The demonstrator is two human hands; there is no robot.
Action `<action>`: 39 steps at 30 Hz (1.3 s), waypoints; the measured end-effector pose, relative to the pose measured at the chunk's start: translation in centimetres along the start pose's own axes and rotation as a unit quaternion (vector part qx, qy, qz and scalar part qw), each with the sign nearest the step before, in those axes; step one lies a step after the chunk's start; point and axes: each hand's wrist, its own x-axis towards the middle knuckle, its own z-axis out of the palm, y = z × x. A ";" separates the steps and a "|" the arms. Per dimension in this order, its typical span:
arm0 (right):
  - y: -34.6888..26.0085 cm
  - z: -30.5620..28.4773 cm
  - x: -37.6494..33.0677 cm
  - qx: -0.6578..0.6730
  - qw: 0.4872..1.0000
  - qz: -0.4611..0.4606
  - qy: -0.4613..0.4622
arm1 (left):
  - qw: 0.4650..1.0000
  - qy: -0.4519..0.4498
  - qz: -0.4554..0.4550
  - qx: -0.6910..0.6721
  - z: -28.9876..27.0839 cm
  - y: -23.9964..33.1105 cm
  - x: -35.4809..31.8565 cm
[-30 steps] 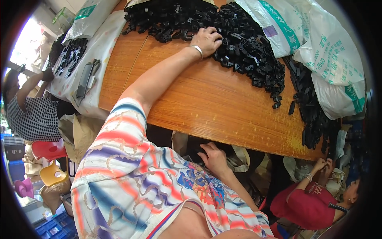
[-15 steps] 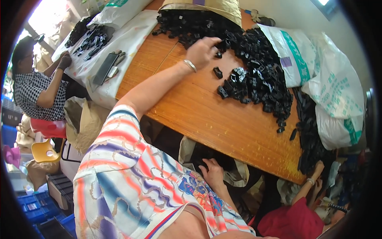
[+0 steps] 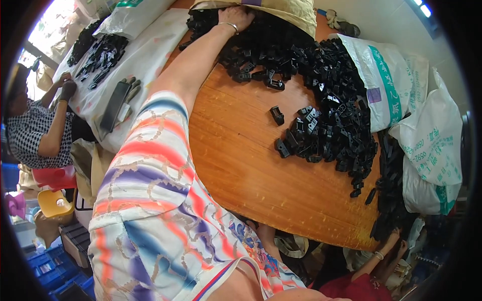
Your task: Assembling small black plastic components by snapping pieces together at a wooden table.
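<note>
My left hand [image 3: 238, 19] reaches far across the table into the heap of small black plastic parts [image 3: 281, 45], right at the mouth of a tan sack [image 3: 288, 15]. Its fingers dip among the parts and are hidden, so their grip does not show. A metal bangle circles that wrist. My right hand [image 3: 255, 227] is low by the table's near edge, mostly covered by my patterned shirt and the edge; its fingers cannot be made out. One loose black part [image 3: 276, 115] lies on the wood beside the heap.
White sacks with green print [image 3: 427, 150] stand at the right of the wooden table [image 3: 241, 150]. A co-worker in a checked shirt [image 3: 42, 130] sits left, near a dark phone-like slab [image 3: 115, 107]. Another person in red [image 3: 351, 288] handles long black strips [image 3: 389, 200] at lower right.
My left hand has moved farther forward, from above the heap's near edge into the parts by the sack. My right hand has become more hidden. Several parts lie shifted toward the near side.
</note>
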 end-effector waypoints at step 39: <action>2.6 2.3 -1.5 -0.064 0.996 0.022 0.060 | 0.980 -0.153 0.113 0.062 -0.3 7.6 0.6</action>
